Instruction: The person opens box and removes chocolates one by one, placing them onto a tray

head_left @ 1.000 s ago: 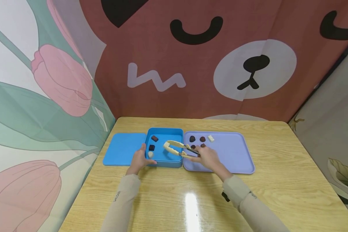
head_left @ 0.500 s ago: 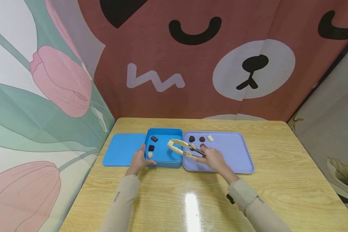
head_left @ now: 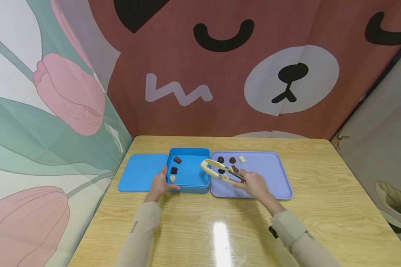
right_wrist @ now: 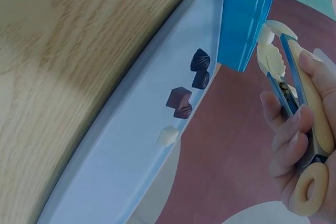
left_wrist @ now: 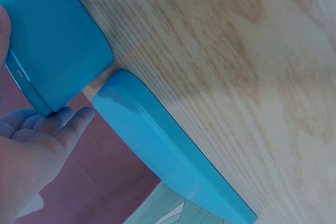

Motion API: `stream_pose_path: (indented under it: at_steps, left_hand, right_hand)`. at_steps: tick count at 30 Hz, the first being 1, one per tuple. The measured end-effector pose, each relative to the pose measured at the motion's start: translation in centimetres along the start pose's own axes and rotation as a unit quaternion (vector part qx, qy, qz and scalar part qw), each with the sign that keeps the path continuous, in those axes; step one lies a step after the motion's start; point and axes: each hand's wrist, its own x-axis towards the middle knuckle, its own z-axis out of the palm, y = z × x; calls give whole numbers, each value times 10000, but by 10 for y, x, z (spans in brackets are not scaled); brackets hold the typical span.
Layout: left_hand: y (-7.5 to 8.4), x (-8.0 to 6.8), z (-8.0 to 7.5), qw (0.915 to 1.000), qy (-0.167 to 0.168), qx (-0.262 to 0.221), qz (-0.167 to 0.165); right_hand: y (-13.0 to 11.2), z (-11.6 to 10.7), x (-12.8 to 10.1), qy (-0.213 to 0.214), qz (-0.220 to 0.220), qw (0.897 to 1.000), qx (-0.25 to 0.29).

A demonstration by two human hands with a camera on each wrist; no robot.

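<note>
The right hand (head_left: 256, 184) grips cream-tipped tongs (head_left: 214, 178) over the left side of the lilac tray (head_left: 270, 178). A small pale piece (right_wrist: 266, 35) shows between the tong tips in the right wrist view. The left hand (head_left: 159, 185) rests at the front left corner of the blue box (head_left: 200, 188), with fingers along its side and thumb along its front. Down the box's left side lie a brown chocolate (head_left: 177, 160), a black one (head_left: 174, 170) and a white one (head_left: 172, 178). Dark, brown and white chocolates (head_left: 232, 160) sit on the tray, partly covered by the tongs.
A flat blue lid (head_left: 142, 172) lies on the wooden table (head_left: 187, 230) to the left of the box. Box and tray stand side by side. Behind the table hangs a cloth (head_left: 173, 122) printed with a bear's face.
The right hand and tongs have moved right, from over the box to across the box's right rim and the tray. The left hand stays at the box corner.
</note>
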Motion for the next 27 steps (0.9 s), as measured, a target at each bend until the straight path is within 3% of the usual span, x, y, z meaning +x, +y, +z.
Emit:
stream_pose_path:
  at_steps: [27]
  left_hand:
    - [1, 0, -1, 10000, -44, -33, -68]
  right_hand:
    - [21, -12, -24, 43, 367, 9992, 131]
